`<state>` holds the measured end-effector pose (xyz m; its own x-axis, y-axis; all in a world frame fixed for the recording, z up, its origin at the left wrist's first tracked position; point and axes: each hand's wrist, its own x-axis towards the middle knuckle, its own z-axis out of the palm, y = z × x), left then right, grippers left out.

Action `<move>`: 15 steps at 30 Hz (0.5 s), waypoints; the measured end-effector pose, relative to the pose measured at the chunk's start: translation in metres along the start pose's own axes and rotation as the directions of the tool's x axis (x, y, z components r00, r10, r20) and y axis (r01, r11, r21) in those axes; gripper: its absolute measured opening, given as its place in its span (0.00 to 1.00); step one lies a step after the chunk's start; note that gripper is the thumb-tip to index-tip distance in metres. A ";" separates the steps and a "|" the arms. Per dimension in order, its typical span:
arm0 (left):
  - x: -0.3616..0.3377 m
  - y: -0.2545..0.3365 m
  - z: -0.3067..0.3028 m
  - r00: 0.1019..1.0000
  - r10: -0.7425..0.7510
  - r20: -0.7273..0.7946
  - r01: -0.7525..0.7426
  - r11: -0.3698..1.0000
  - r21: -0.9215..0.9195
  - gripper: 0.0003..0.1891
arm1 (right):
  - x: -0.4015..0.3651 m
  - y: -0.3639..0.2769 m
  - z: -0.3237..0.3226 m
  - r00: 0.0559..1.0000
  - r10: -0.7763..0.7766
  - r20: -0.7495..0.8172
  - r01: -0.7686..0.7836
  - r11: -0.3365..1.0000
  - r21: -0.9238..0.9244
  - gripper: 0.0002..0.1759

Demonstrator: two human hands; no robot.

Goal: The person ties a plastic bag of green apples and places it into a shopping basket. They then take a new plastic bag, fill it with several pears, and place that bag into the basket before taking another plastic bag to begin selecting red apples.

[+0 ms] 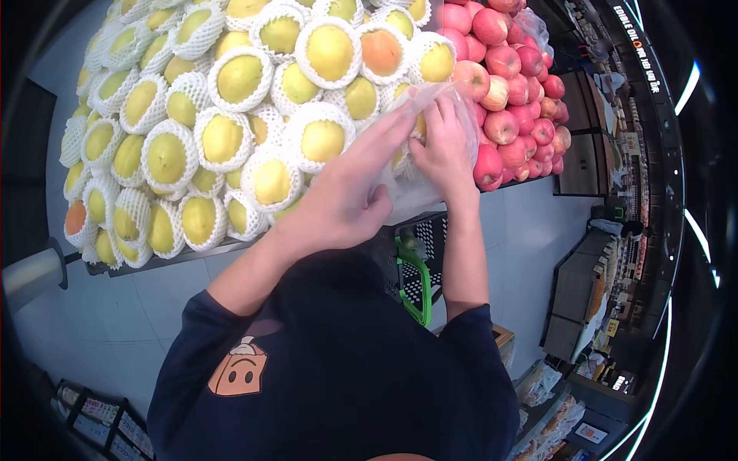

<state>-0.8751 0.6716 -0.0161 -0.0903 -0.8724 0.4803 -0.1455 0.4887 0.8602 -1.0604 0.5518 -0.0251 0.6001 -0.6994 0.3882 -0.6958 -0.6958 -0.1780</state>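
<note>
A clear plastic bag (411, 192) hangs between my hands, in front of the fruit pile. My left hand (346, 184) reaches up along the bag's left side, fingers stretched out and thumb apart, slightly blurred. On the bag's right side, my right hand (444, 146) has its fingers bent onto the thin film near the top. Behind the bag are yellow-green pears (330, 50) in white foam net sleeves. Whether anything lies inside the bag is hard to tell, because fruit shows through it.
Red apples (503, 127) are heaped to the right of the pears. Below the bag is a black shopping basket (430, 238) with a green handle (415, 284), partly hidden by my body. The stand's front edge (181, 257) runs along the left. Shelves (584, 292) stand farther right.
</note>
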 end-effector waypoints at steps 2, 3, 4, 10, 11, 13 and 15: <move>0.003 0.000 0.000 0.998 0.048 -0.031 -0.046 0.995 0.084 0.43 | 0.000 0.001 -0.007 0.996 -0.042 0.080 0.044 0.999 -0.020 0.35; 0.005 0.000 0.000 0.996 0.076 -0.043 -0.070 0.989 0.127 0.43 | 0.003 -0.003 -0.014 0.992 -0.062 0.112 0.063 0.998 -0.008 0.35; 0.008 0.000 0.001 0.992 0.081 -0.096 -0.068 0.990 0.125 0.43 | 0.005 -0.005 -0.020 0.986 -0.080 0.144 0.080 0.997 0.005 0.36; 0.025 0.009 0.014 0.967 0.107 -0.232 -0.103 0.994 0.030 0.43 | 0.012 0.018 -0.024 0.960 -0.157 0.231 0.126 0.982 0.143 0.39; 0.027 0.012 0.019 0.972 0.085 -0.221 -0.084 0.996 0.014 0.44 | 0.011 0.021 -0.022 0.960 -0.159 0.229 0.133 0.983 0.125 0.40; 0.030 0.016 0.027 0.972 0.077 -0.221 -0.067 0.997 0.049 0.44 | 0.009 0.025 -0.020 0.961 -0.162 0.226 0.146 0.986 0.085 0.42; 0.033 0.020 0.029 0.971 0.084 -0.222 -0.066 0.994 0.087 0.44 | 0.001 0.028 -0.028 0.963 -0.131 0.235 0.104 0.987 0.124 0.44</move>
<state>-0.9097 0.6531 0.0118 0.1190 -0.8080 0.5770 -0.2242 0.5443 0.8084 -1.0900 0.5364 -0.0044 0.7617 -0.6211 0.1844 -0.5756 -0.7794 -0.2476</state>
